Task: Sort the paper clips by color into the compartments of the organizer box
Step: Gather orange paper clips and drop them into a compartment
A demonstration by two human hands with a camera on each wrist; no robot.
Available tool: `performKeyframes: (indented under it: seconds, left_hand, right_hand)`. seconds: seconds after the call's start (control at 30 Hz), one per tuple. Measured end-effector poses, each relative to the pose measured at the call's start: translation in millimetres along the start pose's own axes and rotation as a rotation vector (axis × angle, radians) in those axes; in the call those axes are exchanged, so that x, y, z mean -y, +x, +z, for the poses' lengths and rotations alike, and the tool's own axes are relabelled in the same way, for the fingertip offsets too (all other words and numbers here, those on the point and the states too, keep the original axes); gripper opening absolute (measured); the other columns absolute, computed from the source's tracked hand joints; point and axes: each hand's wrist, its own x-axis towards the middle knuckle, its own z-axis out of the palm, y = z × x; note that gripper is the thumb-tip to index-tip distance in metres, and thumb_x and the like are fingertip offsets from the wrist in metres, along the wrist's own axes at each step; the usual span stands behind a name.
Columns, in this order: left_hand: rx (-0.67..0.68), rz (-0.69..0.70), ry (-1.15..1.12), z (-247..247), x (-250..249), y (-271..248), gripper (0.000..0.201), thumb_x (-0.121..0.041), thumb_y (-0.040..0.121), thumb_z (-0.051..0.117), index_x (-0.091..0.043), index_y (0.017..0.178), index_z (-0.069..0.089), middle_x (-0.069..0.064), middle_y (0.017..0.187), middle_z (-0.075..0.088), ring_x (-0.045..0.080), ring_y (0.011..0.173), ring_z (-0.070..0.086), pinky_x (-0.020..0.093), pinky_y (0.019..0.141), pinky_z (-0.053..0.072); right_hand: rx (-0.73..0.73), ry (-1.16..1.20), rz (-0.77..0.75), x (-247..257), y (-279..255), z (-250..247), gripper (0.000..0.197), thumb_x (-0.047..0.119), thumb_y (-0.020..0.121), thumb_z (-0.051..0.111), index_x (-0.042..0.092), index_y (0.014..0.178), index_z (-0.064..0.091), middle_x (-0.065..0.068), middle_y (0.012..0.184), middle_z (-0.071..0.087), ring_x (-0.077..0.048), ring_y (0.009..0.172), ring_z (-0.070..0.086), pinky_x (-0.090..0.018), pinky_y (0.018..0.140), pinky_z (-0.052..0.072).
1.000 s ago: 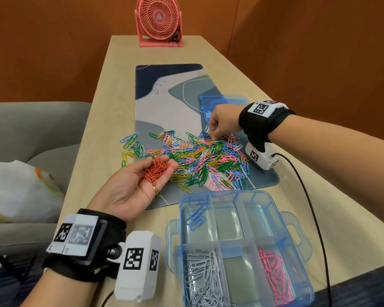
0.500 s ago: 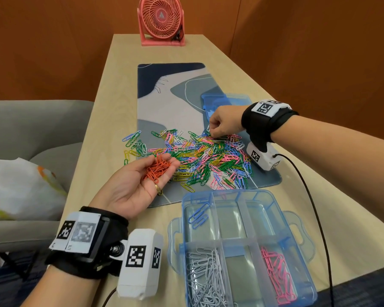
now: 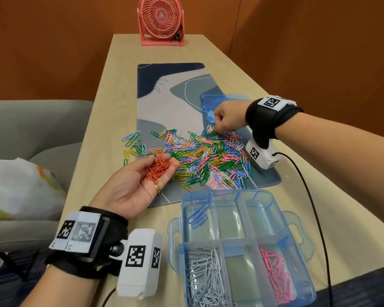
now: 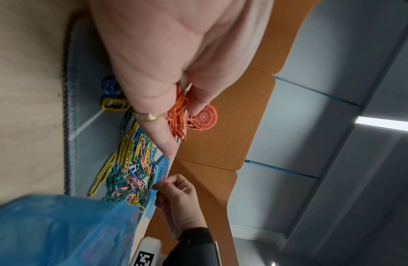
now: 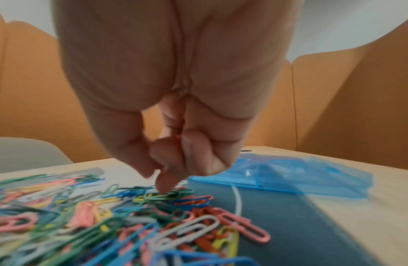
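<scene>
A: L hand [image 3: 131,185]?
B: Palm up over the near-left corner of the mat [image 3: 171,107], fingers loosely cupped under a bunch of orange clips [image 3: 156,168]. From the L wrist cam the bunch lies along the fingers, thumb beside it. A gold ring [image 3: 156,187] on one finger.

A: R hand [image 3: 227,116]?
B: At the far-right edge of the mixed pile [image 3: 197,158], knuckles up, fingers curled down. R wrist cam: thumb and fingertips bunched together, tips touching green clips. A bit of orange-red shows between the curled fingers, prob a clip tucked in there, but too blurred to be sure. So: curled tight; can't tell whether it's gripping sth.

A: Where's the pile?
B: Spread across the near half of the mat: green, yellow, pink, blue, white, orange all tangled. A few strays off the mat's left edge on the table [image 3: 120,63].

A: Organizer box [image 3: 275,216]?
B: Clear blue, open, on the table just nearer than the mat, right of the L wrist. Blue clips [image 3: 197,214] in the far-left compartment, white clips [image 3: 205,275] in the near-left one, pink clips [image 3: 275,275] near-right. Its lid [image 3: 217,103] lies flat at the mat's right side, partly behind the R hand.

A: Else?
B: Pink fan [image 3: 161,21] at the table's far end, grey sofa [image 3: 38,129] on the left w/ a white bag [image 3: 20,187] on it.
</scene>
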Motion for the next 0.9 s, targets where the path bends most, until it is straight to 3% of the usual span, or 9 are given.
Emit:
performKeyframes:
  seconds: [0.13, 0.23, 0.3, 0.4, 0.47, 0.53, 0.6, 0.73, 0.9]
  left_hand:
    - [-0.002, -0.011, 0.017, 1, 1, 0, 0.026, -0.008, 0.099, 0.039, 0.011, 0.103, 0.056, 0.026, 0.098, 0.065, 0.036, 0.083, 0.07, 0.036, 0.067, 0.06]
    - [-0.006, -0.01, 0.014, 2, 1, -1, 0.027, -0.008, 0.099, 0.038, 0.012, 0.102, 0.056, 0.026, 0.096, 0.066, 0.036, 0.083, 0.07, 0.037, 0.069, 0.059]
    - [-0.007, -0.012, 0.012, 3, 1, -2, 0.027, -0.008, 0.099, 0.038, 0.012, 0.1, 0.057, 0.026, 0.095, 0.066, 0.036, 0.082, 0.07, 0.037, 0.07, 0.059]
    - [-0.005, -0.01, 0.008, 3, 1, -2, 0.027, -0.007, 0.099, 0.038, 0.012, 0.103, 0.056, 0.026, 0.101, 0.064, 0.036, 0.081, 0.07, 0.038, 0.07, 0.059]
    - [-0.002, -0.013, 0.001, 3, 1, -1, 0.027, -0.007, 0.099, 0.038, 0.012, 0.106, 0.055, 0.027, 0.105, 0.062, 0.036, 0.081, 0.07, 0.038, 0.069, 0.059]
    - [-0.001, -0.011, -0.008, 2, 1, -1, 0.027, -0.007, 0.099, 0.038, 0.01, 0.112, 0.054, 0.026, 0.11, 0.061, 0.037, 0.083, 0.07, 0.038, 0.068, 0.06]
    - [0.002, -0.01, -0.015, 1, 0, -1, 0.027, -0.007, 0.099, 0.038, 0.009, 0.113, 0.053, 0.026, 0.111, 0.06, 0.037, 0.083, 0.07, 0.038, 0.068, 0.06]
    - [0.002, -0.009, -0.005, 2, 0, -1, 0.026, -0.008, 0.099, 0.038, 0.012, 0.104, 0.055, 0.026, 0.106, 0.061, 0.035, 0.079, 0.071, 0.036, 0.067, 0.06]
    - [0.008, -0.01, -0.017, 2, 0, -1, 0.027, -0.008, 0.099, 0.037, 0.01, 0.112, 0.053, 0.026, 0.109, 0.06, 0.034, 0.078, 0.071, 0.035, 0.061, 0.06]
  right_hand:
    - [0.05, 0.026, 0.075, -12, -3, -6, 0.021, 0.006, 0.078, 0.071, 0.017, 0.073, 0.054, -0.004, 0.062, 0.058, -0.017, 0.052, 0.049, -0.024, 0.055, 0.041]
    - [0.048, 0.062, 0.138, -18, -4, -6, 0.016, 0.001, 0.084, 0.055, 0.016, 0.09, 0.057, -0.008, 0.071, 0.06, -0.021, 0.055, 0.048, -0.024, 0.056, 0.041]
    - [0.045, 0.078, 0.166, -19, -3, -4, 0.021, 0.003, 0.089, 0.041, 0.003, 0.097, 0.06, -0.017, 0.078, 0.062, -0.024, 0.059, 0.048, -0.025, 0.055, 0.041]
    - [0.058, 0.012, 0.174, -15, 0, -2, 0.033, 0.002, 0.087, 0.038, -0.015, 0.105, 0.059, -0.023, 0.078, 0.056, -0.024, 0.055, 0.045, -0.022, 0.045, 0.036]
    - [0.008, -0.017, 0.15, -10, 1, -1, 0.03, 0.009, 0.092, 0.04, -0.007, 0.106, 0.06, -0.018, 0.082, 0.057, -0.025, 0.057, 0.049, -0.022, 0.049, 0.038]
    - [-0.102, -0.048, 0.074, -8, 6, 2, 0.023, 0.016, 0.094, 0.048, 0.004, 0.105, 0.065, -0.012, 0.099, 0.064, -0.026, 0.082, 0.06, -0.024, 0.066, 0.04]
    - [-0.15, -0.03, 0.029, -6, 11, 7, 0.017, 0.015, 0.091, 0.057, 0.01, 0.099, 0.07, -0.007, 0.107, 0.068, -0.024, 0.099, 0.06, -0.023, 0.074, 0.038]
    - [-0.129, -0.037, 0.027, -2, 14, 12, 0.009, 0.016, 0.085, 0.067, 0.012, 0.09, 0.074, -0.005, 0.1, 0.07, -0.018, 0.089, 0.061, -0.023, 0.071, 0.038]
    - [-0.111, -0.07, 0.069, 1, 14, 11, 0.006, 0.014, 0.084, 0.068, 0.009, 0.081, 0.07, -0.009, 0.091, 0.07, -0.02, 0.079, 0.059, -0.029, 0.068, 0.045]
